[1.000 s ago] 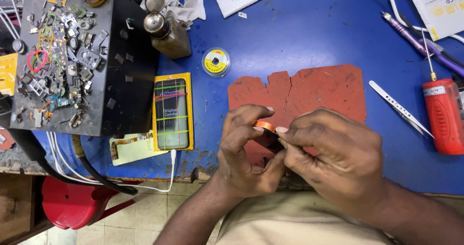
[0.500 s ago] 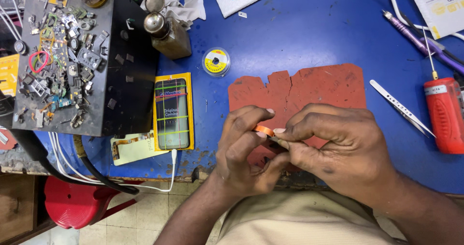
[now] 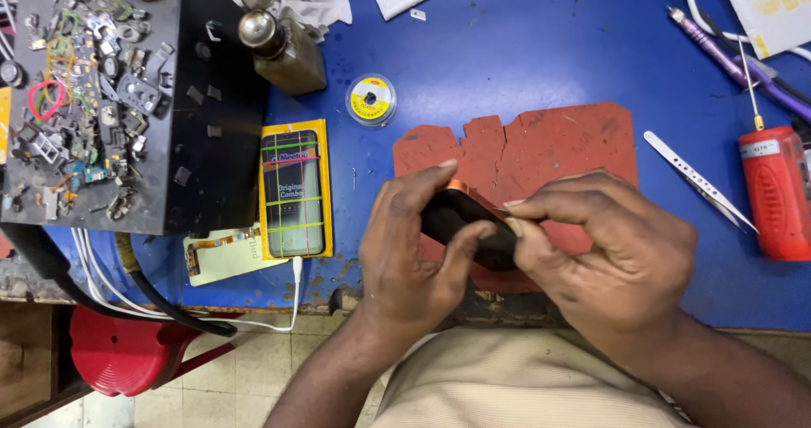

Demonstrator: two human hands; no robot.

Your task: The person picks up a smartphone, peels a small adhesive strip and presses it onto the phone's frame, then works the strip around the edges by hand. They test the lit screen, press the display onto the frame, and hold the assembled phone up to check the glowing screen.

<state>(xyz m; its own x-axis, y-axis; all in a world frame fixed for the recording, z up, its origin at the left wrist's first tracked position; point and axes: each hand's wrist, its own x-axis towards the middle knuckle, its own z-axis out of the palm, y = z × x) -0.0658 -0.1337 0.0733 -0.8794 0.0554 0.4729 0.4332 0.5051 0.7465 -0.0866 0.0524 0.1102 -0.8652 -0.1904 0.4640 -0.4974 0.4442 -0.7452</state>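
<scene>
Over on the far left, a black tray [image 3: 215,98] sits heaped with tiny metal parts, screws and bits of circuit board, and below the edge of the blue surface [image 3: 524,48] a red stool [image 3: 127,348] shows on the tiled floor. Just right of the tray stands a small brass-coloured bottle [image 3: 283,48] with a round cap, and beneath it lies a yellow-framed phone screen package [image 3: 294,190], flat, with a white cable [image 3: 253,310] trailing from its lower end. A small round spool of wire [image 3: 370,99] rests near the bottle. Further along, a ragged red rubber mat [image 3: 541,145] lies flat, and above its near edge the left hand [image 3: 414,250] and right hand [image 3: 604,255] are drawn close together, both clamped on a dark phone with an orange rim [image 3: 467,225]; the left thumb and fingers wrap its side while the right fingertips pinch at its upper edge. To the right, metal tweezers [image 3: 697,180] lie apart on the surface, then a red screwdriver handle [image 3: 775,191], with a purple tool [image 3: 735,60] above it.
</scene>
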